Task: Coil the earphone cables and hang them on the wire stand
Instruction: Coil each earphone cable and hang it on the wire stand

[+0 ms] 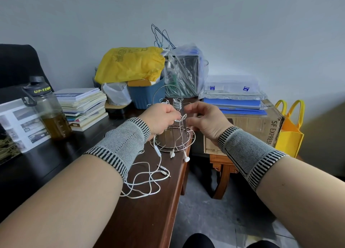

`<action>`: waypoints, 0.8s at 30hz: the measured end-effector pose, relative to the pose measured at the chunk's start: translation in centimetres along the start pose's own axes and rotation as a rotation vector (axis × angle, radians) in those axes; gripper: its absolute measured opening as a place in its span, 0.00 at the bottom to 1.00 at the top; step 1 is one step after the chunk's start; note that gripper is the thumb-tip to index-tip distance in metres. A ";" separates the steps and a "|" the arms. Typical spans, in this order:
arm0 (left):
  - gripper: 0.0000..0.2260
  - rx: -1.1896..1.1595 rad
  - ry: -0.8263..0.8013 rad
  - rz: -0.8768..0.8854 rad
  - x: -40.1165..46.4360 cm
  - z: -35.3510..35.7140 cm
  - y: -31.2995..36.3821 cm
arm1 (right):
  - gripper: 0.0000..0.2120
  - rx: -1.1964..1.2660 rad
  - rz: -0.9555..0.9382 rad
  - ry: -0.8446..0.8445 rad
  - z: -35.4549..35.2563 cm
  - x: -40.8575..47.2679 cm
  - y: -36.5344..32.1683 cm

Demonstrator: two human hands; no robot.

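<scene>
At the right edge of the worktop (pixel 141 219), the wire stand (pixel 172 135) sits with part of its ring base at, or just over, the rim. One coiled earphone cable (pixel 177 104) already hangs from an upper arm of the stand.

The left hand (pixel 160 117) pinches a white cable loop (pixel 182 117) beside the stand's uprights. The right hand (pixel 203 119) is close on the other side with fingers curled; it cannot be determined whether it grips the cable or only steadies it. Two earbuds (pixel 179 156) dangle below the base. The loose remainder (pixel 147 180), with plugs, lies in tangled loops on the worktop near the left wrist.

Probable faults:
- Stand displacement. A sideways pull on the cable could tip or slide the light stand off the edge.
- Snagging. The dangling earbuds may catch in the base ring as winding proceeds.
- Knotting. Two plugs suggest overlapping cables; drawing one may tighten both.
- Loop release. A slackened pinch would let the coil unwind.
</scene>
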State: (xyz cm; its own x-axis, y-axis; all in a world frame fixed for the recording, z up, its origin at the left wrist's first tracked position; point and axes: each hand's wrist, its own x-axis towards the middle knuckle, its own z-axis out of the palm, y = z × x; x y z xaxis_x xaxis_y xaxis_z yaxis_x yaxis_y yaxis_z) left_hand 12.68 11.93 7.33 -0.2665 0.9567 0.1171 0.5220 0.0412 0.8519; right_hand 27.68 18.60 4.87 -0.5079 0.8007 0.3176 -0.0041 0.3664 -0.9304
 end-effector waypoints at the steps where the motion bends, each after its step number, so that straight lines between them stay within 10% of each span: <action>1: 0.08 -0.002 0.000 0.000 0.0 0.1 0.0 | 0.11 -0.090 -0.039 -0.010 0.1 0.0 -0.1; 7: 0.11 0.075 0.034 -0.008 0.0 0.0 -0.2 | 0.07 -0.291 -0.153 0.083 0.7 0.0 -0.8; 15: 0.13 0.200 0.027 -0.019 0.0 -0.4 -0.5 | 0.12 0.587 0.247 0.054 -0.2 0.4 -2.1; 20: 0.13 0.255 0.048 -0.020 0.1 -0.8 -0.6 | 0.08 -0.349 0.070 0.111 -0.9 0.3 -2.2; 24: 0.12 0.229 0.041 -0.010 -0.1 -0.5 -0.2 | 0.14 -0.528 0.024 0.194 -0.1 0.7 -1.8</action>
State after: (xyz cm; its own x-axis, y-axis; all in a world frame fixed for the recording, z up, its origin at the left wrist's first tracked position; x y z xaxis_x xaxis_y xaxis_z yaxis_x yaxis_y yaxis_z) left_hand 12.23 11.69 7.40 -0.3032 0.9435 0.1337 0.6882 0.1198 0.7155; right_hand 27.41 18.56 6.75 -0.3345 0.8659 0.3719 0.4625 0.4947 -0.7358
